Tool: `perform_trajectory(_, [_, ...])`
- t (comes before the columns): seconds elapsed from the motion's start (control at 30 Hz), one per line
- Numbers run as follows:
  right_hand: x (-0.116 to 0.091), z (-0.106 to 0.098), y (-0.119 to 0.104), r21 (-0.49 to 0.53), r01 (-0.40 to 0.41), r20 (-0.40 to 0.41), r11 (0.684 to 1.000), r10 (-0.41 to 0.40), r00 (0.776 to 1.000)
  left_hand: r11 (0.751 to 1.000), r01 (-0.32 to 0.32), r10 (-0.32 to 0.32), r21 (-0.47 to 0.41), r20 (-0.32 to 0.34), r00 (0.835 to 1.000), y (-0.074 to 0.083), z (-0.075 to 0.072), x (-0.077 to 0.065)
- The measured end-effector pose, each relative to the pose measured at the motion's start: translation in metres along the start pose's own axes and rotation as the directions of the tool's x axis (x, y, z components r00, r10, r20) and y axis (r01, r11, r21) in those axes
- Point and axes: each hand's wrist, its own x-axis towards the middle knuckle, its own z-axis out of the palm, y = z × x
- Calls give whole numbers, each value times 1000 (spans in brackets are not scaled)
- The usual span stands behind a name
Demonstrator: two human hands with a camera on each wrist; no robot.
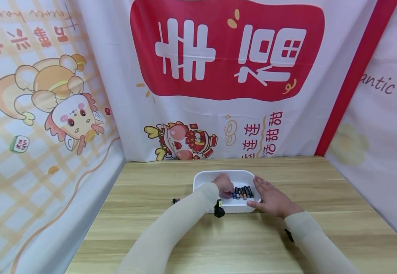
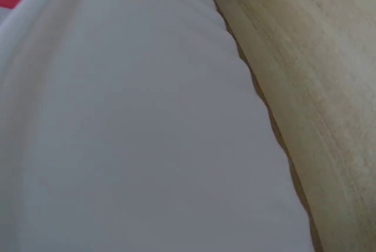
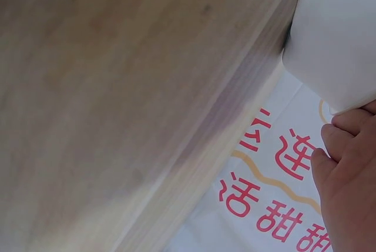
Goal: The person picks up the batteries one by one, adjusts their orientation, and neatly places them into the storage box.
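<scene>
A white plastic tray (image 1: 241, 209) sits on the table, with a row of small batteries (image 1: 244, 192) lying side by side on its floor. My left hand (image 1: 224, 185) reaches down inside, its bent fingers pinching a blue-ended battery (image 1: 234, 195) at the left end of that row. My right hand (image 1: 273, 198) holds the tray's right end, thumb on the front rim and fingers along the side. In the right wrist view, fingertips meet the edge of the white tray (image 3: 335, 34). Only sleeve and table show in the left wrist view.
Another dark battery (image 1: 175, 201) lies on the wooden table (image 1: 143, 232) left of the tray, partly behind the left sleeve (image 1: 181, 224). Printed cloth (image 1: 226, 106) hangs behind the table, with more cloth along its left and right sides.
</scene>
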Motion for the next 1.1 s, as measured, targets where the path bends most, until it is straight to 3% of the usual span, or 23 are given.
perform_trajectory(0.1, [0, -1, 0, -1, -3, 5, 1000, 3, 1000, 999, -10, 11, 52, -12, 1000, -1, 2, 4])
perform_trajectory(0.27, [-1, -1, -2, 9, -14, 15, 1000, 14, 1000, 999, -13, 14, 50, -17, 1000, -4, 4, 7])
perform_trajectory(0.6, [-2, -4, -3, 10, -4, 2, 1000, 4, 1000, 1000, -14, 14, 15, 9, 1000, 0, -5, -5])
perform_trajectory(0.9, [1, -6, -3, 8, -21, 38, 1000, 21, 999, 985, -24, 33, -169, 47, 998, -7, -22, -22])
perform_trajectory(1.1, [2, -6, -5, 8, -44, 46, 999, 43, 998, 970, -65, 86, -235, 80, 993, -12, -38, -36])
